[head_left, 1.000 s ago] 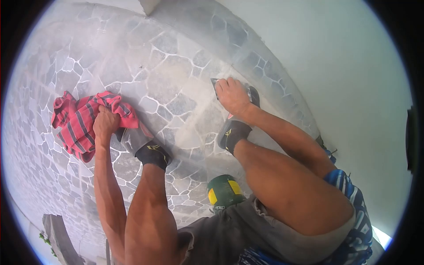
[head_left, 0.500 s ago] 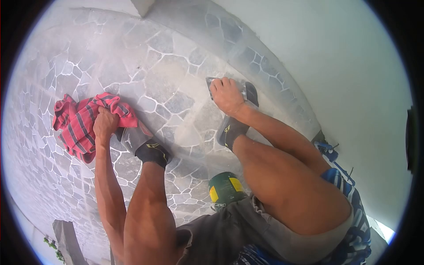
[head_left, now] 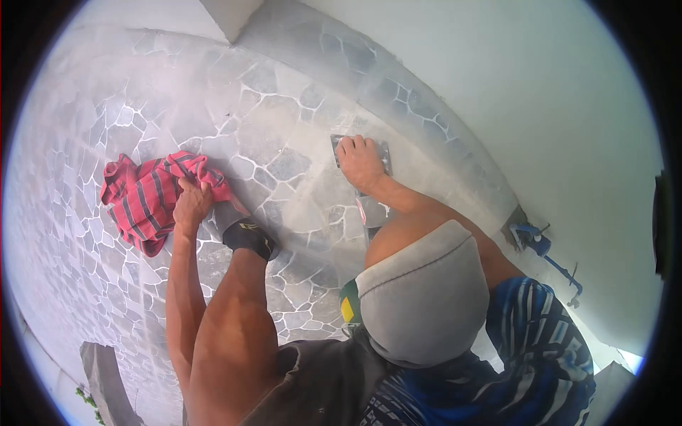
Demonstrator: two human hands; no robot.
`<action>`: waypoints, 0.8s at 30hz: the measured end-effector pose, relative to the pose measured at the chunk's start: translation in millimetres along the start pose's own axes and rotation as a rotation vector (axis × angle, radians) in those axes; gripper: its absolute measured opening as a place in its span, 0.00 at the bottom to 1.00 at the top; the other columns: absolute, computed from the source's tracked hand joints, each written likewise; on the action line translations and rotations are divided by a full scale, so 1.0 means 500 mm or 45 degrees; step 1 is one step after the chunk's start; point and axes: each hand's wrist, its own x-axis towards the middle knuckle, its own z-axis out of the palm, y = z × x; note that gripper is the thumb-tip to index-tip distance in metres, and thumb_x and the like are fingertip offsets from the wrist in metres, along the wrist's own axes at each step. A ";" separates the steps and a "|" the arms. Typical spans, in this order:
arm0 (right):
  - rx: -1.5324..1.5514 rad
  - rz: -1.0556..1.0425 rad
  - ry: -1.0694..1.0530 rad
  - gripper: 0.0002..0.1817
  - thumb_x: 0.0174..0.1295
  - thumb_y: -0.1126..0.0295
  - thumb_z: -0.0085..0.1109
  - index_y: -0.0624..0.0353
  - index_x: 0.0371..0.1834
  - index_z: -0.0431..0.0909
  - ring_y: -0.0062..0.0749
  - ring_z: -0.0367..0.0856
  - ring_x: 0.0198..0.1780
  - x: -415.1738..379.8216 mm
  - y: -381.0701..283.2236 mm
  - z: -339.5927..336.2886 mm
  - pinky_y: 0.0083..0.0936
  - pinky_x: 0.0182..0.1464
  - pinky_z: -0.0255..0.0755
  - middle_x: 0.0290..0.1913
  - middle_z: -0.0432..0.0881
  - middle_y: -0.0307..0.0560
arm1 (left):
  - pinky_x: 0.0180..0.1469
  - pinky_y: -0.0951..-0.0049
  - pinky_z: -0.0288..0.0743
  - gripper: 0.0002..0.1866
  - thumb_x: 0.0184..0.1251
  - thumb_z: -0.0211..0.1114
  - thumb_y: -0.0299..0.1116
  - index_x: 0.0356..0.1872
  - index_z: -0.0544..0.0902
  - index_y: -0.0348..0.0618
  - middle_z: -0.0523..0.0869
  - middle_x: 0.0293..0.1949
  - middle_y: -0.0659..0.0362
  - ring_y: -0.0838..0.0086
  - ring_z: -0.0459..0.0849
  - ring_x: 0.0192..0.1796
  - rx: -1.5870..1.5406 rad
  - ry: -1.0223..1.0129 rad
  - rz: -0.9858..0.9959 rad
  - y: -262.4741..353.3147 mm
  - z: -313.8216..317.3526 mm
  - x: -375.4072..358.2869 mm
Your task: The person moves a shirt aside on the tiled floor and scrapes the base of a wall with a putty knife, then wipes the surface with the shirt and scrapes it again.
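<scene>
My left hand (head_left: pixel 192 204) is closed on the near edge of a crumpled red cloth with dark stripes (head_left: pixel 145 202), beside my left shoe (head_left: pixel 247 238). The cloth lies bunched over the stone floor. With fingers bent over its top, my right hand (head_left: pixel 361 163) grips a flat, dark rectangular trowel-like plate (head_left: pixel 384 155), which is low against the floor. The hand covers most of this plate, and its handle, if there is one, is hidden. Just behind the right wrist, part of my right shoe (head_left: pixel 371 213) shows below the bent knee.
Stone paving with pale joints (head_left: pixel 284 167) spreads around me. A pale wall (head_left: pixel 540 92) with a stone-faced base runs along the right. Blue pipework (head_left: pixel 536 241) stands by it. A green container with yellow patches (head_left: pixel 348 307) is partly hidden behind my right leg.
My right foot has drawn back from beside the plate, and the right knee has come up. My left hand and the red cloth appear slightly further right.
</scene>
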 end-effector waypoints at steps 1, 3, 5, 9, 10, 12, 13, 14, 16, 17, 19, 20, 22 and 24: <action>-0.014 0.010 -0.030 0.06 0.54 0.70 0.57 0.56 0.35 0.79 0.38 0.71 0.42 -0.014 -0.021 -0.007 0.37 0.42 0.63 0.38 0.74 0.45 | 0.35 0.45 0.81 0.15 0.73 0.47 0.38 0.45 0.70 0.33 0.72 0.38 0.29 0.33 0.83 0.34 -0.003 -0.044 -0.062 -0.002 0.001 0.009; 0.034 -0.011 0.002 0.07 0.53 0.70 0.58 0.56 0.35 0.79 0.39 0.71 0.43 0.006 0.007 -0.001 0.38 0.43 0.63 0.38 0.74 0.44 | 0.42 0.42 0.80 0.20 0.75 0.45 0.43 0.46 0.70 0.30 0.74 0.40 0.27 0.31 0.83 0.39 -0.105 -0.046 -0.242 -0.003 0.010 0.034; 0.055 0.014 -0.014 0.07 0.53 0.70 0.58 0.56 0.35 0.80 0.39 0.71 0.43 -0.016 -0.004 -0.003 0.38 0.43 0.63 0.38 0.73 0.44 | 0.57 0.46 0.74 0.35 0.71 0.47 0.58 0.50 0.63 0.25 0.82 0.44 0.25 0.35 0.82 0.53 -0.207 -0.205 -0.368 0.022 -0.029 0.042; 0.021 0.018 0.003 0.07 0.53 0.71 0.58 0.56 0.35 0.79 0.39 0.71 0.43 -0.027 -0.034 -0.003 0.39 0.43 0.63 0.38 0.73 0.44 | 0.56 0.48 0.76 0.36 0.70 0.50 0.59 0.49 0.63 0.24 0.83 0.43 0.28 0.37 0.83 0.52 -0.271 -0.145 -0.505 0.041 -0.051 0.037; 0.021 -0.001 0.000 0.07 0.54 0.71 0.58 0.56 0.35 0.79 0.39 0.70 0.43 -0.027 -0.037 -0.001 0.39 0.43 0.63 0.38 0.73 0.44 | 0.57 0.48 0.76 0.37 0.69 0.50 0.60 0.49 0.63 0.25 0.83 0.43 0.28 0.37 0.83 0.53 -0.288 -0.131 -0.507 0.038 -0.056 0.037; 0.020 0.074 -0.074 0.08 0.54 0.71 0.58 0.56 0.37 0.79 0.40 0.71 0.44 0.010 -0.015 0.002 0.39 0.44 0.63 0.40 0.73 0.44 | 0.58 0.48 0.75 0.38 0.68 0.51 0.61 0.50 0.63 0.26 0.83 0.44 0.28 0.37 0.83 0.53 -0.307 -0.149 -0.476 0.047 -0.058 0.035; 0.028 0.116 -0.080 0.08 0.54 0.71 0.58 0.56 0.37 0.79 0.40 0.71 0.44 0.022 -0.015 0.007 0.39 0.44 0.63 0.40 0.74 0.44 | 0.58 0.48 0.75 0.37 0.68 0.52 0.61 0.50 0.63 0.27 0.83 0.44 0.28 0.36 0.83 0.53 -0.301 -0.184 -0.497 0.041 -0.049 0.039; 0.025 0.151 -0.067 0.08 0.54 0.71 0.58 0.56 0.37 0.79 0.40 0.71 0.44 0.035 -0.016 0.007 0.39 0.44 0.63 0.41 0.74 0.44 | 0.57 0.48 0.75 0.37 0.68 0.51 0.60 0.50 0.63 0.26 0.83 0.44 0.28 0.36 0.83 0.52 -0.280 -0.193 -0.494 0.039 -0.043 0.027; 0.025 0.148 -0.046 0.07 0.54 0.71 0.58 0.57 0.37 0.79 0.40 0.71 0.44 0.022 -0.028 0.009 0.41 0.43 0.64 0.41 0.74 0.45 | 0.56 0.48 0.76 0.36 0.69 0.51 0.59 0.50 0.63 0.25 0.84 0.43 0.29 0.36 0.83 0.52 -0.262 -0.139 -0.499 0.045 -0.049 0.039; 0.008 0.128 -0.078 0.07 0.54 0.72 0.58 0.57 0.37 0.79 0.41 0.71 0.44 0.007 -0.029 0.004 0.41 0.43 0.64 0.41 0.75 0.45 | 0.56 0.48 0.76 0.36 0.69 0.51 0.59 0.49 0.64 0.26 0.84 0.43 0.29 0.36 0.83 0.52 -0.282 -0.124 -0.543 0.069 -0.081 0.029; 0.006 0.154 -0.047 0.08 0.55 0.72 0.58 0.57 0.38 0.80 0.41 0.72 0.44 0.029 -0.005 0.019 0.42 0.44 0.65 0.41 0.75 0.45 | 0.57 0.48 0.75 0.36 0.68 0.51 0.60 0.50 0.64 0.27 0.83 0.44 0.29 0.37 0.83 0.53 -0.289 -0.111 -0.511 0.046 -0.057 0.040; 0.015 0.200 -0.064 0.09 0.55 0.72 0.58 0.57 0.39 0.80 0.41 0.72 0.44 0.044 0.004 0.024 0.42 0.43 0.65 0.40 0.75 0.45 | 0.58 0.48 0.75 0.36 0.68 0.52 0.60 0.50 0.64 0.27 0.83 0.45 0.29 0.37 0.83 0.53 -0.279 -0.132 -0.477 0.041 -0.041 0.038; 0.010 0.277 -0.069 0.10 0.54 0.71 0.58 0.58 0.39 0.80 0.40 0.73 0.44 0.082 0.025 0.025 0.42 0.43 0.65 0.40 0.75 0.44 | 0.58 0.48 0.75 0.36 0.68 0.51 0.60 0.49 0.65 0.27 0.83 0.46 0.28 0.37 0.83 0.52 -0.256 -0.142 -0.495 0.052 -0.050 0.029; 0.030 0.217 -0.055 0.09 0.55 0.72 0.58 0.57 0.38 0.79 0.40 0.73 0.44 0.054 0.010 0.015 0.39 0.43 0.67 0.40 0.75 0.45 | 0.57 0.47 0.75 0.36 0.68 0.51 0.60 0.49 0.65 0.27 0.83 0.46 0.28 0.36 0.83 0.52 -0.284 -0.097 -0.529 0.061 -0.065 0.035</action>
